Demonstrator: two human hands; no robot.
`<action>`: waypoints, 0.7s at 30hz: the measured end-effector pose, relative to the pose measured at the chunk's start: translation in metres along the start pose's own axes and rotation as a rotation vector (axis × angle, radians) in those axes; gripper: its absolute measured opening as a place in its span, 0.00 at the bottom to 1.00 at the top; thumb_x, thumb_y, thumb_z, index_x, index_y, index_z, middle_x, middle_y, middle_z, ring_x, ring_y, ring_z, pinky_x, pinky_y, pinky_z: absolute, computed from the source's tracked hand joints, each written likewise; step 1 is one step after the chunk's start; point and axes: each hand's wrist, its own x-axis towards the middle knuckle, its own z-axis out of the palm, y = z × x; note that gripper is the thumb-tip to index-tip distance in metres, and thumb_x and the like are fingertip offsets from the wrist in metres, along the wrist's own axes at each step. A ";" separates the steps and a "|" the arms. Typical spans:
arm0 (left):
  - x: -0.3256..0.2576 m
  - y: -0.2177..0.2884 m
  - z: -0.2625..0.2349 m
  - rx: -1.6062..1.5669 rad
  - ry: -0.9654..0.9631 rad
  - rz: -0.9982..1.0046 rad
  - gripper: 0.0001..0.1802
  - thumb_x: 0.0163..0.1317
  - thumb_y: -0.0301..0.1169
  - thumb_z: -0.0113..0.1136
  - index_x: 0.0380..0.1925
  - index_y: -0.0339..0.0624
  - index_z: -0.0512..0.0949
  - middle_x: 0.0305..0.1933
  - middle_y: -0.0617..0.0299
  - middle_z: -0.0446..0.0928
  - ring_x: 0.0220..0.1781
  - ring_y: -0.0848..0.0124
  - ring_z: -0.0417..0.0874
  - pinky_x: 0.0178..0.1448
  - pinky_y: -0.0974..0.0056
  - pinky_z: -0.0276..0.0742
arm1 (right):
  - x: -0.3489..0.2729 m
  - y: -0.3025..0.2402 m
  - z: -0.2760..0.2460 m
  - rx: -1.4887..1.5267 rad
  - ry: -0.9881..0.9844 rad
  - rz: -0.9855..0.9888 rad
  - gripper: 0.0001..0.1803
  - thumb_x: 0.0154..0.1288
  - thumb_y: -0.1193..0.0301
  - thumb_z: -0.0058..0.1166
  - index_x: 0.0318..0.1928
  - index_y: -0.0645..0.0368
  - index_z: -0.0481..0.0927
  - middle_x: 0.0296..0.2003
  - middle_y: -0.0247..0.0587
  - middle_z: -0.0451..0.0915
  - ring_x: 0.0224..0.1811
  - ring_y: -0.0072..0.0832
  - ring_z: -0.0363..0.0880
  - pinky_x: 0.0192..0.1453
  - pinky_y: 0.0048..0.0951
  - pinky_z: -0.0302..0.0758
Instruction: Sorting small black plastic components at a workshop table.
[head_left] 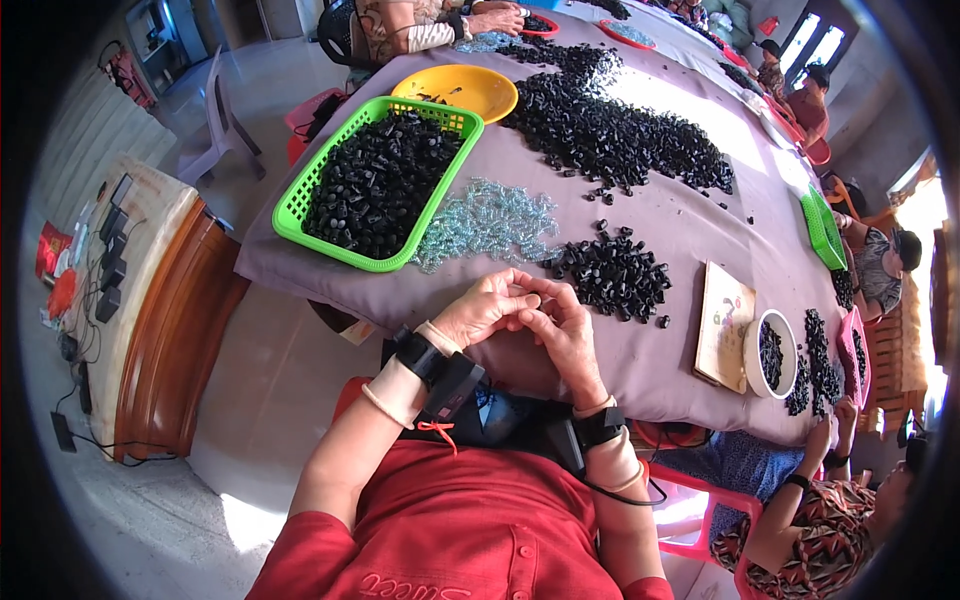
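My left hand (pixel 482 311) and my right hand (pixel 563 327) meet over the near edge of the cloth-covered table. Both have fingertips pinched together at one spot, and whatever lies between them is hidden or too small to make out. Just beyond them is a loose heap of small, clear bluish coiled pieces (pixel 490 222). A small pile of black plastic parts (pixel 612 274) lies just beyond my right hand. To the far left of my hands stands a green plastic basket (pixel 284 222) filled with black parts.
A yellow plate (pixel 490 92) sits behind the basket, near a large spread of black parts (pixel 610 130). To the right are a notebook (pixel 722 325) and a white bowl (pixel 752 362) holding black parts. Other people work around the table, one close at right (pixel 820 520).
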 end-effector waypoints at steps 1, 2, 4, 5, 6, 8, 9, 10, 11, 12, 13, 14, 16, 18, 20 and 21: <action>0.000 0.001 -0.001 -0.003 -0.020 -0.022 0.12 0.60 0.28 0.56 0.43 0.40 0.70 0.31 0.67 0.73 0.27 0.81 0.73 0.29 0.78 0.68 | 0.000 0.001 -0.001 0.001 0.001 0.001 0.15 0.57 0.72 0.59 0.44 0.60 0.74 0.29 0.29 0.76 0.26 0.12 0.72 0.26 0.13 0.67; 0.000 0.001 -0.002 -0.003 -0.020 -0.022 0.12 0.60 0.28 0.56 0.43 0.40 0.70 0.31 0.67 0.73 0.27 0.81 0.73 0.29 0.78 0.68 | 0.000 0.001 -0.002 0.049 -0.025 0.042 0.16 0.57 0.72 0.59 0.46 0.60 0.74 0.29 0.30 0.77 0.26 0.12 0.72 0.26 0.13 0.67; 0.000 0.002 -0.001 0.002 -0.052 -0.036 0.12 0.61 0.28 0.56 0.43 0.40 0.69 0.29 0.67 0.72 0.27 0.80 0.73 0.29 0.77 0.68 | -0.001 0.003 -0.006 0.096 -0.049 0.082 0.18 0.57 0.72 0.59 0.47 0.60 0.73 0.30 0.30 0.77 0.26 0.12 0.72 0.26 0.13 0.68; -0.001 0.003 0.001 0.002 -0.054 -0.037 0.12 0.61 0.28 0.56 0.43 0.40 0.69 0.29 0.67 0.72 0.27 0.80 0.73 0.29 0.77 0.68 | -0.001 0.004 -0.008 0.095 -0.052 0.084 0.19 0.57 0.72 0.59 0.49 0.61 0.73 0.29 0.30 0.77 0.26 0.12 0.72 0.26 0.13 0.68; -0.002 0.004 0.003 -0.034 -0.036 -0.066 0.12 0.61 0.28 0.56 0.43 0.41 0.69 0.29 0.67 0.72 0.26 0.79 0.73 0.29 0.77 0.67 | -0.002 0.005 -0.009 0.094 -0.056 0.086 0.20 0.57 0.72 0.59 0.50 0.61 0.73 0.29 0.30 0.77 0.26 0.12 0.73 0.26 0.13 0.69; -0.001 0.004 0.004 -0.070 -0.016 -0.097 0.12 0.61 0.29 0.56 0.43 0.41 0.69 0.29 0.67 0.72 0.26 0.79 0.73 0.28 0.77 0.67 | -0.003 0.007 -0.008 0.103 -0.041 0.066 0.20 0.57 0.73 0.59 0.50 0.61 0.73 0.29 0.30 0.77 0.27 0.12 0.73 0.26 0.14 0.69; 0.000 0.004 0.005 -0.061 -0.015 -0.096 0.12 0.61 0.29 0.56 0.43 0.41 0.69 0.29 0.67 0.72 0.26 0.79 0.73 0.29 0.76 0.68 | -0.003 0.007 -0.008 0.113 -0.028 0.046 0.20 0.57 0.73 0.59 0.50 0.61 0.73 0.28 0.30 0.76 0.27 0.12 0.74 0.26 0.14 0.70; -0.001 0.005 0.005 -0.051 -0.010 -0.092 0.13 0.61 0.29 0.56 0.44 0.41 0.68 0.29 0.66 0.72 0.26 0.79 0.73 0.29 0.76 0.68 | -0.003 0.005 -0.006 0.115 -0.031 0.045 0.20 0.57 0.73 0.59 0.50 0.61 0.73 0.28 0.30 0.76 0.27 0.12 0.74 0.26 0.14 0.70; -0.002 0.004 0.004 -0.050 -0.007 -0.091 0.13 0.61 0.29 0.56 0.44 0.41 0.68 0.29 0.66 0.72 0.26 0.79 0.73 0.29 0.76 0.68 | -0.004 0.000 -0.004 0.106 -0.033 0.054 0.18 0.57 0.74 0.59 0.48 0.62 0.74 0.28 0.30 0.76 0.27 0.13 0.75 0.26 0.14 0.71; -0.002 0.003 0.002 -0.031 -0.012 -0.076 0.13 0.61 0.30 0.56 0.44 0.41 0.68 0.29 0.66 0.72 0.26 0.78 0.73 0.30 0.76 0.68 | -0.004 -0.002 -0.003 0.096 -0.035 0.063 0.16 0.56 0.74 0.59 0.46 0.63 0.74 0.28 0.29 0.75 0.28 0.14 0.76 0.27 0.14 0.71; -0.001 0.002 0.001 -0.014 -0.021 -0.063 0.13 0.61 0.30 0.56 0.44 0.41 0.68 0.29 0.67 0.72 0.27 0.78 0.73 0.30 0.75 0.69 | -0.004 -0.003 -0.003 0.096 -0.033 0.063 0.16 0.56 0.74 0.59 0.46 0.63 0.74 0.28 0.29 0.75 0.28 0.14 0.76 0.27 0.14 0.71; -0.001 0.001 0.000 -0.013 -0.022 -0.064 0.13 0.61 0.30 0.56 0.44 0.41 0.68 0.29 0.67 0.72 0.27 0.78 0.73 0.30 0.75 0.69 | -0.004 -0.003 -0.002 0.105 -0.022 0.051 0.15 0.57 0.74 0.59 0.44 0.63 0.75 0.27 0.29 0.74 0.28 0.14 0.76 0.27 0.15 0.72; -0.001 0.000 0.000 -0.018 -0.049 -0.065 0.13 0.60 0.30 0.57 0.44 0.41 0.68 0.29 0.66 0.72 0.28 0.79 0.73 0.32 0.75 0.70 | -0.004 -0.002 -0.003 0.114 -0.010 0.038 0.13 0.57 0.74 0.59 0.43 0.63 0.75 0.27 0.29 0.74 0.28 0.15 0.76 0.27 0.15 0.72; 0.000 -0.001 -0.001 -0.033 -0.052 -0.064 0.14 0.60 0.30 0.57 0.44 0.42 0.68 0.30 0.66 0.72 0.28 0.78 0.73 0.32 0.75 0.70 | -0.004 0.002 -0.004 0.099 -0.020 0.026 0.11 0.59 0.72 0.57 0.40 0.63 0.75 0.29 0.30 0.73 0.28 0.16 0.77 0.27 0.15 0.72; 0.001 -0.003 0.000 -0.051 -0.057 -0.065 0.14 0.60 0.30 0.57 0.44 0.42 0.67 0.30 0.66 0.72 0.28 0.78 0.73 0.33 0.75 0.71 | -0.003 0.004 -0.005 0.079 -0.016 0.009 0.10 0.59 0.72 0.57 0.39 0.63 0.75 0.30 0.31 0.72 0.28 0.17 0.77 0.26 0.16 0.72; 0.002 -0.003 0.000 -0.034 -0.049 -0.065 0.14 0.60 0.30 0.57 0.44 0.42 0.67 0.30 0.67 0.72 0.29 0.78 0.73 0.34 0.75 0.71 | -0.003 0.005 -0.005 0.061 -0.014 -0.009 0.09 0.60 0.72 0.56 0.38 0.63 0.75 0.31 0.32 0.71 0.28 0.18 0.77 0.26 0.16 0.72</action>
